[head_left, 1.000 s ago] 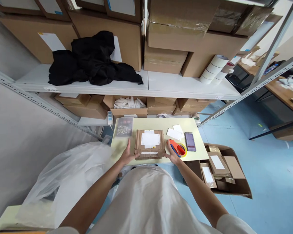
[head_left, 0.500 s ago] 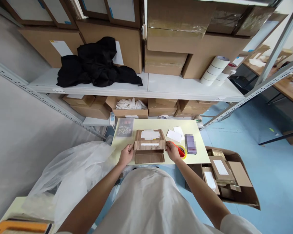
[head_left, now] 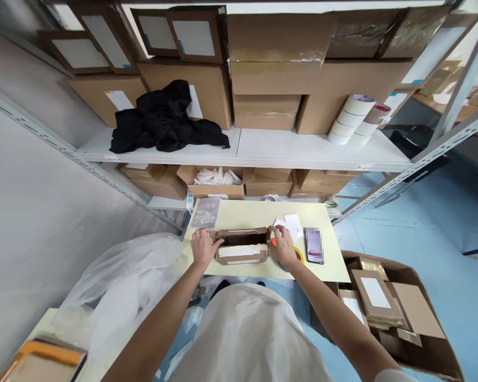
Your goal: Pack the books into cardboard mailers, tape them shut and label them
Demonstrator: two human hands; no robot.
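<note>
A flat corrugated cardboard mailer box (head_left: 242, 245) lies on the pale yellow table (head_left: 255, 212), its near part folded up and a white label showing on its front face. My left hand (head_left: 202, 246) grips its left end with curled fingers. My right hand (head_left: 282, 245) holds its right end, fingers pinched on the flap's corner. An orange and yellow tape dispenser (head_left: 298, 255) sits mostly hidden behind my right hand.
A phone (head_left: 314, 245), white slips (head_left: 290, 224) and a clear packet (head_left: 205, 213) lie on the table. An open carton of packed mailers (head_left: 386, 307) stands on the blue floor at right. Plastic bags (head_left: 115, 286) pile at left. Shelves of boxes (head_left: 263, 79) rise behind.
The box lay flat and open with white papers showing; both hands have folded its flaps up and over, closing it. My hands moved from its near corners to its two ends.
</note>
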